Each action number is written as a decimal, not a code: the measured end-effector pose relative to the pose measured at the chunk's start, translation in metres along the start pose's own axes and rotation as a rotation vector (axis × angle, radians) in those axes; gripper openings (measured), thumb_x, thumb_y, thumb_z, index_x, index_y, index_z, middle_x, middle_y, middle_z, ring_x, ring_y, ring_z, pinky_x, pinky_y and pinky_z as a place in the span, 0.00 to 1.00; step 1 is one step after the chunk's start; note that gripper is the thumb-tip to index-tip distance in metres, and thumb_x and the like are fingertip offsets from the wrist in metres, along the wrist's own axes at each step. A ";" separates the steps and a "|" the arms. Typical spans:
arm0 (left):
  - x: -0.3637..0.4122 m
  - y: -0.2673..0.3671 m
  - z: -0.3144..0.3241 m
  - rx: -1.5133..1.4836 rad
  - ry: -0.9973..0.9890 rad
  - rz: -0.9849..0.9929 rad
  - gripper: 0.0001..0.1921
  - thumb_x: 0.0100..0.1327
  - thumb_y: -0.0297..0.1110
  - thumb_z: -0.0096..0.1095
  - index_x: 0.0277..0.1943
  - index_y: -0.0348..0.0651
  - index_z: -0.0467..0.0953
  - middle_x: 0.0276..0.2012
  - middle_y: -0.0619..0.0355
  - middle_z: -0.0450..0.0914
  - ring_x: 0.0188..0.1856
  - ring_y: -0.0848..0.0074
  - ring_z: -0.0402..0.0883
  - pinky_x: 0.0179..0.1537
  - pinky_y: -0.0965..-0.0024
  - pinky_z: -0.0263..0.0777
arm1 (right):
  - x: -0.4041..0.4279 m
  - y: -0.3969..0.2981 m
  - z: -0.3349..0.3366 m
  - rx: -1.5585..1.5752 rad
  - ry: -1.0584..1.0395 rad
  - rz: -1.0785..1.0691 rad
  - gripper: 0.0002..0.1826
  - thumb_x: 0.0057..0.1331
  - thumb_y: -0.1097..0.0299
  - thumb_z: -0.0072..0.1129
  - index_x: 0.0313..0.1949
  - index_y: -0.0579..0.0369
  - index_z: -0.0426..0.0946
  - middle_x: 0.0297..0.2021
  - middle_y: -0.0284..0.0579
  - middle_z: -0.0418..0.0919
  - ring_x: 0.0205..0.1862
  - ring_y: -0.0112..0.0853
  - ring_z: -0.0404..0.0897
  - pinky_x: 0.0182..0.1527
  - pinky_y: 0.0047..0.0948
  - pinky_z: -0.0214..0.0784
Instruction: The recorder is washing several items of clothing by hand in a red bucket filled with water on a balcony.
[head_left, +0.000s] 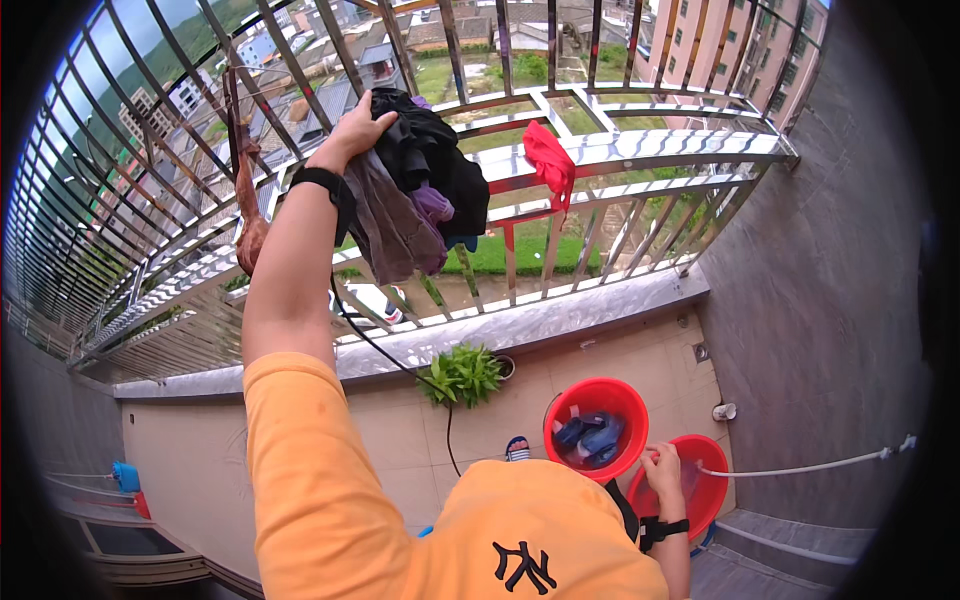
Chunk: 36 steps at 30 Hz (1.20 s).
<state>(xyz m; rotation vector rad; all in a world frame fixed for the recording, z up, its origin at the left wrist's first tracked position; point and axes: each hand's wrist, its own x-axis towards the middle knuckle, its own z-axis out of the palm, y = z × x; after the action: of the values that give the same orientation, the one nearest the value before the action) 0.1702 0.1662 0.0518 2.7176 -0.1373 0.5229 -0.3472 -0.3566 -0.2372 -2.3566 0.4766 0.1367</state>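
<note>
My left hand (351, 135) reaches out to the metal railing and grips the edge of a bundle of clothes draped over it. The thumb lies on a black garment (420, 142); some fingers are hidden. Below the black cloth hang a grey-brown garment (386, 217) and a purple one (433, 206). My right hand (663, 469) is low by the rim of a red bucket (555, 450), above a red basin (716, 480), with no object visible in its fingers. Wet dark blue clothes (596, 439) lie in the bucket.
A red cloth (551, 161) hangs on the steel railing (645, 150). A brown bundle (251, 232) hangs at the left. A green potted plant (463, 375) and a black cable (375, 341) are below. A white hose (810, 466) runs to the basin; a cup (724, 412) lies by the wall.
</note>
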 end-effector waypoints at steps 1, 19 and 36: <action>0.006 -0.032 0.002 0.097 -0.001 0.113 0.40 0.64 0.58 0.55 0.70 0.39 0.55 0.59 0.34 0.70 0.62 0.47 0.68 0.62 0.64 0.62 | -0.010 0.001 0.006 0.050 -0.004 0.031 0.16 0.52 0.70 0.66 0.41 0.59 0.79 0.41 0.53 0.75 0.36 0.42 0.76 0.45 0.37 0.71; -0.318 0.175 0.149 -0.599 -0.869 0.099 0.14 0.64 0.36 0.58 0.48 0.36 0.76 0.44 0.46 0.78 0.47 0.59 0.78 0.45 0.63 0.72 | 0.065 0.076 0.076 -0.112 -0.314 0.164 0.26 0.56 0.64 0.65 0.55 0.54 0.73 0.51 0.56 0.72 0.55 0.47 0.72 0.59 0.39 0.65; -0.658 0.166 0.617 -0.083 -1.179 -0.399 0.35 0.58 0.32 0.56 0.69 0.41 0.54 0.60 0.34 0.66 0.59 0.45 0.70 0.58 0.52 0.67 | 0.151 0.241 0.335 -0.262 -0.909 0.613 0.67 0.44 0.37 0.69 0.72 0.58 0.39 0.71 0.70 0.32 0.72 0.65 0.33 0.69 0.61 0.32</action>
<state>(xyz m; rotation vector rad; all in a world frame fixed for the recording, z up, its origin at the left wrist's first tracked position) -0.2564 -0.2012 -0.6719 2.4860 0.0891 -1.1715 -0.2857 -0.3383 -0.6722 -2.0117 0.7079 1.5362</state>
